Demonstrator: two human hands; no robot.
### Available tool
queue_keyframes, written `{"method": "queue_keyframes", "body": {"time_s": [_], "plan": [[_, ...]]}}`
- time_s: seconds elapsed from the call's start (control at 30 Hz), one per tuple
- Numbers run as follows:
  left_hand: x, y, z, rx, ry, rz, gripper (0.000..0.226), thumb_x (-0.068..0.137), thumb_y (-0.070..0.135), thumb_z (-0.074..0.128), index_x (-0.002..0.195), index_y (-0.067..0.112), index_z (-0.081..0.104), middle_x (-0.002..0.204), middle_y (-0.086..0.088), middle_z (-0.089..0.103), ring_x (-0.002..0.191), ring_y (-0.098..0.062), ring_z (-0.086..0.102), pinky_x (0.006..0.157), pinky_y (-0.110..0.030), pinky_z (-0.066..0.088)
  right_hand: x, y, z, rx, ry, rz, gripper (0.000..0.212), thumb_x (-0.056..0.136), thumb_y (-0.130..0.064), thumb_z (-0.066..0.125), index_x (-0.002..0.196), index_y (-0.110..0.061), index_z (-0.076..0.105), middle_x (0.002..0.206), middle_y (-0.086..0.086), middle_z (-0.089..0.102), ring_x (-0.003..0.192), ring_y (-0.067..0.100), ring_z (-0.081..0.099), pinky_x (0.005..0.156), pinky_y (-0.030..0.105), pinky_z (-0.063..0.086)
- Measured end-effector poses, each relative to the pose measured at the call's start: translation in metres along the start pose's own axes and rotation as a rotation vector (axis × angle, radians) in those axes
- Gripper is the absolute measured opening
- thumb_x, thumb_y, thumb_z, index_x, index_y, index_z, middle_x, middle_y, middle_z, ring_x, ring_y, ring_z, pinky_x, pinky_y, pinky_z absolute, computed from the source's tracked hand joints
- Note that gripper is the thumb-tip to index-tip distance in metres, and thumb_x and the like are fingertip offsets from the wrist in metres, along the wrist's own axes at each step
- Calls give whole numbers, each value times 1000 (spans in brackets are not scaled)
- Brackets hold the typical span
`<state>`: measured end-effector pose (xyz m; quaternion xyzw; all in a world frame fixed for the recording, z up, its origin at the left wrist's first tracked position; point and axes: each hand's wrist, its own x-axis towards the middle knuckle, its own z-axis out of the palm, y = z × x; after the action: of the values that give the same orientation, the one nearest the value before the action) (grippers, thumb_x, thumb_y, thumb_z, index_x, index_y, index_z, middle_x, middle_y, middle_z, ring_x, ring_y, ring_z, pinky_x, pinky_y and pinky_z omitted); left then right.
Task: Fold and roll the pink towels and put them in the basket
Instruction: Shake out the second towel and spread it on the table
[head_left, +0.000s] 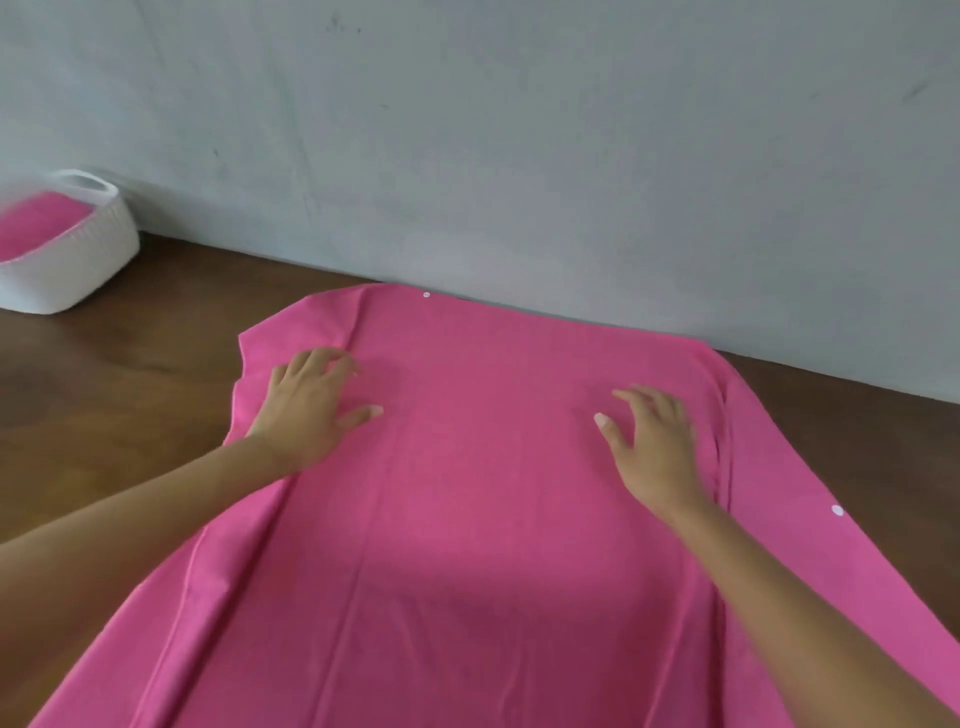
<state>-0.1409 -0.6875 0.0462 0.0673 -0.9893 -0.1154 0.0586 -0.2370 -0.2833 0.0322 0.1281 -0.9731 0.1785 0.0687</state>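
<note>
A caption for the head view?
Left hand and right hand rest on a spread pink towel; white basket at far left.

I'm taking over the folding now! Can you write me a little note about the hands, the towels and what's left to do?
Left hand: open, resting on the pink towel, left side.
Right hand: open, on or just over its right side.
Towel: spread on the brown table, not yet rolled.
White basket: far left by the wall, pink cloth inside.
Left: fold, roll, put in the basket.
</note>
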Motion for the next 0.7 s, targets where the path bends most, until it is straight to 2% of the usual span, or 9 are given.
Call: {"method": "queue_keyframes", "body": {"time_s": [0.1, 0.17, 0.43, 0.57, 0.7], "plan": [[-48, -16, 0, -58, 4, -20, 69, 86, 74, 48, 129, 21, 59, 138, -3, 52, 129, -30, 46, 106, -52, 38, -23, -45, 11, 42, -34, -57, 49, 99, -49, 50, 138, -20, 55, 146, 3, 48, 138, 24, 35, 115, 48, 30], [-80, -27, 0, -112, 9, -54, 72, 84, 75, 39, 129, 23, 59, 138, -1, 50, 130, -27, 45, 107, -50, 37, -39, -76, 18, 76, -57, -84, 48, 99, -48, 50, 139, -21, 55, 147, 2, 47, 139, 22, 35, 114, 47, 29], [-171, -79, 0, -251, 38, -86, 63, 90, 67, 41, 135, 25, 56, 149, 7, 47, 139, -14, 43, 115, -40, 31, -108, -177, 43, 90, -120, -159, 50, 100, -51, 47, 141, -24, 54, 152, -3, 41, 143, 17, 29, 117, 46, 24], [-184, -90, 0, -291, 43, -71, 66, 90, 67, 41, 138, 25, 58, 152, 4, 47, 144, -14, 38, 117, -39, 29, -142, -211, 58, 72, -115, -169, 61, 97, -62, 33, 141, -26, 53, 152, -4, 41, 143, 17, 29, 118, 45, 23], [-183, -96, -2, -299, -2, 2, 73, 90, 70, 36, 145, 25, 52, 156, 2, 42, 149, -16, 31, 119, -36, 22, -170, -234, 74, 48, -142, -136, 67, 95, -66, 26, 144, -27, 51, 154, -8, 39, 144, 15, 29, 117, 44, 23]]}}
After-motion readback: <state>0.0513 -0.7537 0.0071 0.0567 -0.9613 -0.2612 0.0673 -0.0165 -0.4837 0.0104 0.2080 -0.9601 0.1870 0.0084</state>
